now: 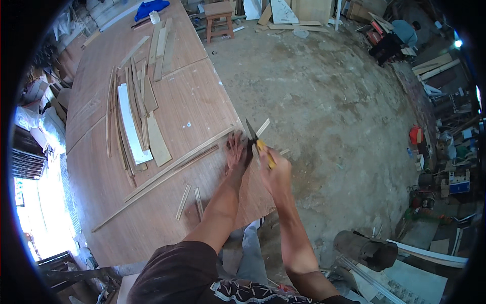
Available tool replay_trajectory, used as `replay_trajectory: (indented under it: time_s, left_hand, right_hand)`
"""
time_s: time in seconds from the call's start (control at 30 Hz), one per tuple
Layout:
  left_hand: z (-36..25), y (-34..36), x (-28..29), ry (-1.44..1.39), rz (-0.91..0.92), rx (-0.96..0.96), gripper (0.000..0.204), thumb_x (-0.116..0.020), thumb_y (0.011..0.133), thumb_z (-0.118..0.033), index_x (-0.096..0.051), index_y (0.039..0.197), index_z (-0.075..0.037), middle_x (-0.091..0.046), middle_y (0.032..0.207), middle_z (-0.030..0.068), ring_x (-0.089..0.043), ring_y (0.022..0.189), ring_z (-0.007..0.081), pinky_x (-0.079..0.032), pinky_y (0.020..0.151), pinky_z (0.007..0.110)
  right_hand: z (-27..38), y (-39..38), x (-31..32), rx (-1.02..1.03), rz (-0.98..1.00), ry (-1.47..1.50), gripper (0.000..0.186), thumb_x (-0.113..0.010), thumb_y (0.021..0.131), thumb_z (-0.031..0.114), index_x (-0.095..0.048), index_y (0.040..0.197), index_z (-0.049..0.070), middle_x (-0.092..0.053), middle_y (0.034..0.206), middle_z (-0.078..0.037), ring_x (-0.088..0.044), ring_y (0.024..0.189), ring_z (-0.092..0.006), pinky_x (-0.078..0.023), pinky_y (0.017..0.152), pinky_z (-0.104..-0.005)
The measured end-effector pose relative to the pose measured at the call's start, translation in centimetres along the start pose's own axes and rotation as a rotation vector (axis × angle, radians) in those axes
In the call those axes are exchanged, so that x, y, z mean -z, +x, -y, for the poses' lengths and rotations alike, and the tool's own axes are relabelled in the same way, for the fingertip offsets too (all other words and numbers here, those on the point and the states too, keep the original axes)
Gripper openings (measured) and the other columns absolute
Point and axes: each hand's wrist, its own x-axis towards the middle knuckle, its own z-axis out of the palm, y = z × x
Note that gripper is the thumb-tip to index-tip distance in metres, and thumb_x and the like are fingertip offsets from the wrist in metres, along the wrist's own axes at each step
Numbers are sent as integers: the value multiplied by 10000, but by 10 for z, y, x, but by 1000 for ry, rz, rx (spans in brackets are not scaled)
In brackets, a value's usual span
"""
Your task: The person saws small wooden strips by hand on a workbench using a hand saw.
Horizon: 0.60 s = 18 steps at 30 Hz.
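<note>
Along the right edge of the broad wooden table (91,177), I watch what I take to be a cut being made. Long pale strips (179,163) lie slantwise across the top, their upper ends reaching toward that edge; I would want the stock flat and supported there, so it doesn't chatter. The right hand (277,169) is closed round a yellow-handled cutting tool (261,145), and I'd favour short, even strokes with a straight wrist. The left hand (235,150) rests just by the strip ends, fingers spread; I can't tell whether it pins wood beneath. Firm downward pressure, fingertips clear of the cutting line, seems its best use. The dark blade (251,129) points away from the body, close beside that hand. Smallest, a pale strip end (263,127) juts past the edge; lighter pressure late should limit splintering.
</note>
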Motion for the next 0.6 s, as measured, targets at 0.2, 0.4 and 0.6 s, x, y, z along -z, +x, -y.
replay_trajectory:
  time_s: [0.2,0.4,0.6]
  left_hand:
    - [3,-2,-3,-124,17,70,363,-532,915,-314,-597,1267,-251,-394,1464,23,-229,1435,282,-237,1083,504]
    - [-12,3,-2,-230,122,66,349,-516,920,-300,-626,1243,-226,-391,1470,24,-227,1441,286,-234,1092,516]
    - [-26,1,4,-156,178,50,340,-522,907,-309,-648,1213,-231,-351,1521,33,-217,1455,316,-238,1097,543]
  right_hand:
    - [2,-22,7,98,-6,75,296,-610,950,164,-653,1111,-80,-697,961,-264,-714,957,-302,-530,788,-328]
    - [14,-44,35,68,-22,63,270,-612,949,151,-653,1097,-71,-703,937,-251,-713,943,-249,-531,776,-330]
    - [-92,10,-33,146,85,-211,277,-584,960,206,-649,1058,-46,-663,845,-269,-699,751,-352,-516,647,-400]
